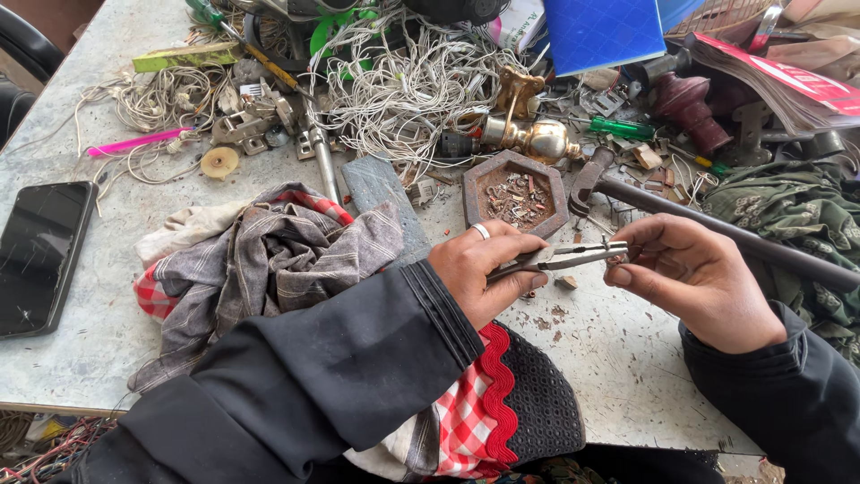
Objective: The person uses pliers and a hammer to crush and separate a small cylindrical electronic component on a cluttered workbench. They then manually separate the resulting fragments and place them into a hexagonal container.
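head view: pliers at work over a cluttered surface

at centre frame the left hand (479, 269) gripped pliers (564, 259), whose tips met a small part, too tiny to identify, pinched by the right hand (690, 273). a hexagonal tray (515, 193) of bits sat just above; a phone (40, 255) lay far left on the surface (618, 358).

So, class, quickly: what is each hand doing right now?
Left hand: closed around the handles of the pliers.
Right hand: fingers pinched on something small at the pliers' tip; what it is cannot be told.
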Tool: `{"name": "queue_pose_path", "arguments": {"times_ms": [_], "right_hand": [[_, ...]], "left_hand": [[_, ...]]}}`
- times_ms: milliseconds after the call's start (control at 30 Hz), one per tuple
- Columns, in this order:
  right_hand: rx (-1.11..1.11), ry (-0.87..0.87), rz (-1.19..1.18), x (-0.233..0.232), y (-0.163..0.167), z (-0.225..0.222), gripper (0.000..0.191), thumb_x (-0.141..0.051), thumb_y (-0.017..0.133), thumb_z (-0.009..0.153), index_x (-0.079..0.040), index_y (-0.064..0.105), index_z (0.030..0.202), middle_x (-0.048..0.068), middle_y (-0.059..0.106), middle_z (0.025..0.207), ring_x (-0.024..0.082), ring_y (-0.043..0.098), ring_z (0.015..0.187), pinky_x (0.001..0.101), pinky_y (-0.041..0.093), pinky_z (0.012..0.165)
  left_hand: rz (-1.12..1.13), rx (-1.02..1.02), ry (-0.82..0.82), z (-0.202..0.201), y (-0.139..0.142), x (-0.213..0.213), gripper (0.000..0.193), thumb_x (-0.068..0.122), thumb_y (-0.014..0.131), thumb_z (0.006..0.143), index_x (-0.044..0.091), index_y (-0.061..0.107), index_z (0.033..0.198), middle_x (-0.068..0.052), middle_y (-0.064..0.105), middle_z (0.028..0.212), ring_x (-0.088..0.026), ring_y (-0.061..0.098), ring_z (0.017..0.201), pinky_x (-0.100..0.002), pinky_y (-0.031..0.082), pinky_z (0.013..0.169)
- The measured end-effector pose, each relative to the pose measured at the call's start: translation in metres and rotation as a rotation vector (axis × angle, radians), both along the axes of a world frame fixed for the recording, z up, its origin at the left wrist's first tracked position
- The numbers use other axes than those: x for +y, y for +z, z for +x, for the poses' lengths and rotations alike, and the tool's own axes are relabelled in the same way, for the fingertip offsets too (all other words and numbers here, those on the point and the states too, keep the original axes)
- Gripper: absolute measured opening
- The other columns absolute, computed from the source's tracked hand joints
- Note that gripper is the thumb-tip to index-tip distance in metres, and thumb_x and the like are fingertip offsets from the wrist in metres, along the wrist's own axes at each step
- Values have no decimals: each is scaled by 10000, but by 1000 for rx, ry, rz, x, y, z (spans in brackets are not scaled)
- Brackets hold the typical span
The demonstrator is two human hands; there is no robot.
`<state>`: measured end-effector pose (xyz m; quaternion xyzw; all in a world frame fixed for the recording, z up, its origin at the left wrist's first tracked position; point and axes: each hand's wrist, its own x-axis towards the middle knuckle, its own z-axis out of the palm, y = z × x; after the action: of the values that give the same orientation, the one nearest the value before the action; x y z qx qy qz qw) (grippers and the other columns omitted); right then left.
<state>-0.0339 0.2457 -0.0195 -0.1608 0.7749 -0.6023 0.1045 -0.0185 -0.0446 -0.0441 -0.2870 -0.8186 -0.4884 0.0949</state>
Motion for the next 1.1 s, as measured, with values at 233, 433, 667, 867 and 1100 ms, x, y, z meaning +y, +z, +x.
{"name": "queue_pose_path", "arguments": {"times_ms": [233,433,667,867,1100], "right_hand": [[-14,8,3,2,2,0,369,-50,737,864,41,641,1208,81,731,1009,109,697,921,238,561,737],[-21,28,7,-3,5,3,371,-60,742,869,47,631,1208,88,733,1017,129,700,942,269,568,770],[167,107,1,-7,-7,11,406,-71,679,906,42,586,1284,102,720,1125,149,714,1024,304,597,896],[153,61,-70,1,-16,13,279,2,589,978,68,582,1249,139,732,1165,151,720,998,306,600,878],[180,19,-166,4,-12,15,278,12,565,1017,90,607,1281,157,722,1125,170,711,980,314,589,868]], "left_hand": [[-66,112,44,0,4,0,341,311,767,914,101,724,1179,-76,730,1060,-258,707,955,-395,546,867],[-131,387,134,0,6,1,357,368,802,861,126,750,1118,-22,738,983,-240,654,947,-392,462,929],[-196,482,66,0,5,2,381,383,801,896,123,758,1172,-32,718,966,-253,659,970,-410,488,948],[-215,382,26,4,8,5,401,396,771,910,88,712,1161,-82,722,983,-281,656,955,-430,505,916],[-228,291,45,9,10,6,390,389,703,945,66,631,1151,-107,681,1015,-305,656,945,-445,515,857]]}}
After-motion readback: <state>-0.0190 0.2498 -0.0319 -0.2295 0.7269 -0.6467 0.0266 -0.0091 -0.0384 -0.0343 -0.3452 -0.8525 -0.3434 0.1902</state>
